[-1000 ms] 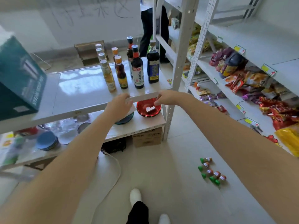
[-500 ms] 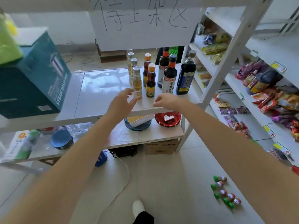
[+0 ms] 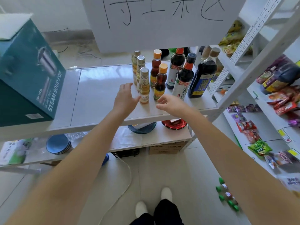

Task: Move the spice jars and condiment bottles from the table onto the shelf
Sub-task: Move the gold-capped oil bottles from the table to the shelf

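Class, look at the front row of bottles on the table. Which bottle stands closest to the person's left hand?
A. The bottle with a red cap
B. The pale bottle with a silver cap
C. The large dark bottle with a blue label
B: the left hand is open right beside the pale silver-capped bottle, its thumb almost touching the bottle's base.

On the table (image 3: pixel 100 101) at frame centre stand eight bottles: three silver-capped pale bottles (image 3: pixel 144 86), two orange-capped amber bottles (image 3: pixel 160 82) and three dark sauce bottles (image 3: pixel 185 77). One teal box (image 3: pixel 27 75) sits upper left. Four green-capped small bottles (image 3: pixel 227 196) lie on the floor, lower right.
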